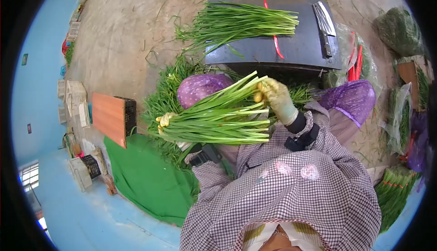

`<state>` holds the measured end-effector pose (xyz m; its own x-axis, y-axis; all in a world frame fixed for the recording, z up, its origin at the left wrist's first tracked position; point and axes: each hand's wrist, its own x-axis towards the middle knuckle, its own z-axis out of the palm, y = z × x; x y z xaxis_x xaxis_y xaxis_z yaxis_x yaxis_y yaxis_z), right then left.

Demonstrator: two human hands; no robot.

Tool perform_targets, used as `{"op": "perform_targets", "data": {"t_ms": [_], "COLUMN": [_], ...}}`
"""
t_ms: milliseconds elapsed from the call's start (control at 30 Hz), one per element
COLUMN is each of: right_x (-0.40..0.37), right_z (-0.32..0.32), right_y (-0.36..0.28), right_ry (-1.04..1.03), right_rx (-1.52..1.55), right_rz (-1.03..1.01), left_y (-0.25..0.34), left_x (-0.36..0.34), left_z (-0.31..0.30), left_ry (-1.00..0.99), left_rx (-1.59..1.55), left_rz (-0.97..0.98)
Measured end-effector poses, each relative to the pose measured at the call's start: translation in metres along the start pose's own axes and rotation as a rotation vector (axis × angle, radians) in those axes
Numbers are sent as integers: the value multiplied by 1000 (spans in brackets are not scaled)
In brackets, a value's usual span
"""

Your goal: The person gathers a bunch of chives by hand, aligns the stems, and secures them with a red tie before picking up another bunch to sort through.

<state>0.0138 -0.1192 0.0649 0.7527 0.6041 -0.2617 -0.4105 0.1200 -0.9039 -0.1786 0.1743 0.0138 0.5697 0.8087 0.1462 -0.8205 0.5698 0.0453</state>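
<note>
My left hand (165, 122), in a pale yellow glove, is closed round the leafy end of a loose bunch of garlic chives (218, 126). The pale cut ends point right, fanned into separate groups. My right hand (277, 100), gloved too, has its fingers pinched at the stem ends of the uppermost stalks. Beyond my knees, more garlic chives (246, 21) lie in a pile across a dark board (282, 46). A red strip (278, 46) runs beneath that pile. A knife (324, 28) lies at the board's right side.
Loose greens (170, 87) heap up around my left knee. A green cloth (145, 178) and an orange-brown panel (109, 118) are at left. Red strips (358, 62) lie in plastic by the board. Tied bundles (395, 194) and a bagged bundle (399, 31) are at right.
</note>
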Motion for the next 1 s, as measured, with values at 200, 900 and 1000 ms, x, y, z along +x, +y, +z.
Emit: {"op": "perform_targets", "data": {"t_ms": [200,900,1000], "right_x": [13,7,19], "right_z": [-85,-39,-2], "right_y": [-4,-8,-10], "right_ry": [2,-358,-369], "right_rx": [-149,-431,72], "right_rz": [-87,-167,19], "left_y": [20,20,48], "left_x": [0,6,-9], "left_z": [-25,-43,-49], "left_ry": [-4,-258,139], "left_rx": [1,-476,-14], "left_rz": [-51,-664,-117]}}
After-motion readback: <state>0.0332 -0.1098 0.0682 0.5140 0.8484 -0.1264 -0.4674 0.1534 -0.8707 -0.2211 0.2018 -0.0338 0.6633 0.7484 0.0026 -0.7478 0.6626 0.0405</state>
